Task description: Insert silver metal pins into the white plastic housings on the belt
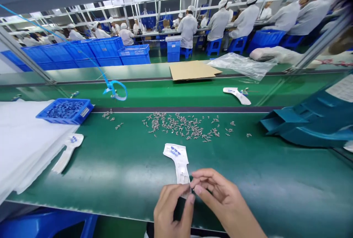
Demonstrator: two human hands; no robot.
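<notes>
A white curved plastic part (180, 160) with small blue pieces at its wide end lies in front of me. My left hand (173, 208) is at its narrow lower end, index finger and thumb curled in around something I cannot make out. Fingertip to fingertip with it, my right hand (220, 197) pinches; whatever is between its thumb and fingers is too small to name. Beyond the part spread many small metal pieces (179, 124) in a loose heap. A similar white part (68, 151) lies at the left, partly on white sheets (30, 138).
A blue tray (79, 119) of small blue pieces stands at left. Teal plastic housings (306, 127) lie at right. Cardboard (193, 69), a clear bag (244, 63) and another white part (237, 94) are farther back. A blue strap (118, 89) hangs at left. Co-workers sit beyond.
</notes>
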